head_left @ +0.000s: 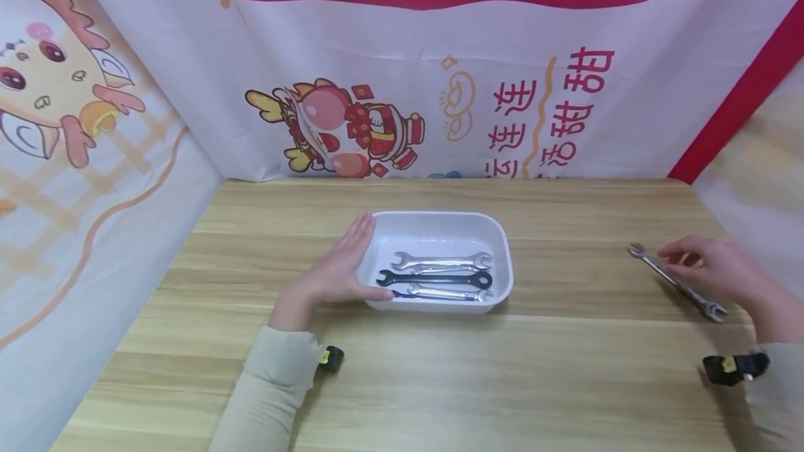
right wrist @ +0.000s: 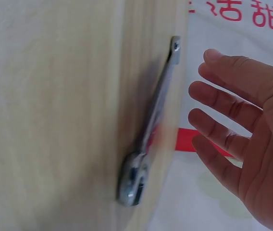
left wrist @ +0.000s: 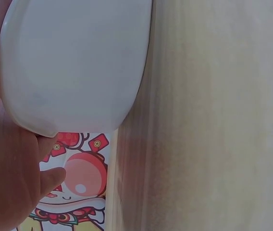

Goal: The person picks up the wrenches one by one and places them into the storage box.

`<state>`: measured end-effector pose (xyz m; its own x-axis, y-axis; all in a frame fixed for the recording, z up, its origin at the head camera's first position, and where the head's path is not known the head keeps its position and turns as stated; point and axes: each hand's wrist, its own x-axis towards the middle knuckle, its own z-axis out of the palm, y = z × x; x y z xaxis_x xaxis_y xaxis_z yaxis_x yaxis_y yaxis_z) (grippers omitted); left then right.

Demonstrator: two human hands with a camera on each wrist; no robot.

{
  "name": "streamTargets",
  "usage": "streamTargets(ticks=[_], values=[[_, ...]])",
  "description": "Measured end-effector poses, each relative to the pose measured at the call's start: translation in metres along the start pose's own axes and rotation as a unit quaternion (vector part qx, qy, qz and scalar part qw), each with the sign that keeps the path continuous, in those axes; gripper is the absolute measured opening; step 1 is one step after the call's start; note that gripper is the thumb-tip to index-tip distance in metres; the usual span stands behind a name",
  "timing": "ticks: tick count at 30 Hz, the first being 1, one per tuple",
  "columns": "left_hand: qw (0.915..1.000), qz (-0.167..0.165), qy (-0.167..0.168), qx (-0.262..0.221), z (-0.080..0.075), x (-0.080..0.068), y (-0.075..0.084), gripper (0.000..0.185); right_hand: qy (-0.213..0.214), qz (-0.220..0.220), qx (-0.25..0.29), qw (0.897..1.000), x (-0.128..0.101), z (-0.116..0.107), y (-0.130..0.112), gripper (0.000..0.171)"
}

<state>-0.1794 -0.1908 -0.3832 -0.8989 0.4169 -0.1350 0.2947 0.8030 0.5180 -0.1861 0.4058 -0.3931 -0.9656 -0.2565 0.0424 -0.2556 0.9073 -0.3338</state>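
Head view: left hand (head_left: pixel 336 274) flat, fingers straight, against white tray (head_left: pixel 440 223) holding three wrenches; right hand (head_left: pixel 722 274) spread, holding nothing, over loose wrench (head_left: pixel 677 282) on table (head_left: pixel 565 368); best pinched mid-shaft, tray kept steady

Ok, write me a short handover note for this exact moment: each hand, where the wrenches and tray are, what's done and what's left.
Left hand: open, flat against the left wall of the white tray, thumb at its near corner.
Right hand: open, fingers spread by the loose wrench, not gripping it.
Tray: mid-table; inside lie two silver wrenches and a black wrench.
Done: three wrenches in the tray.
Left: the loose wrench lies on the table at the right, probably the next to go in.
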Motion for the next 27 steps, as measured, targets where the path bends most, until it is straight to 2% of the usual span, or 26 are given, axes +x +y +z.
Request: streamTargets(ticks=[4,10,18,22,27], values=[[1.0,0.008,0.0,0.001,-0.001,0.0,0.002,0.134,-0.007,-0.002,-0.01,1.0,-0.001,0.006,0.01,0.023],[0.9998,0.017,-0.003,-0.001,-0.002,-0.001,0.002,0.137,-0.051,0.014,-0.013,0.999,0.002,0.011,0.019,0.031],[1.0,0.0,-0.002,-0.009,0.001,-0.003,-0.001,0.136,-0.084,0.008,-0.006,0.996,0.007,0.011,0.014,0.025],[1.0,0.001,0.001,-0.008,0.001,-0.002,-0.001,0.135,-0.097,0.014,0.0,0.995,0.011,0.01,0.009,0.018],[1.0,0.008,0.0,-0.003,0.0,-0.001,0.0,0.137,-0.11,0.03,0.008,0.993,0.012,0.01,0.007,0.019]])
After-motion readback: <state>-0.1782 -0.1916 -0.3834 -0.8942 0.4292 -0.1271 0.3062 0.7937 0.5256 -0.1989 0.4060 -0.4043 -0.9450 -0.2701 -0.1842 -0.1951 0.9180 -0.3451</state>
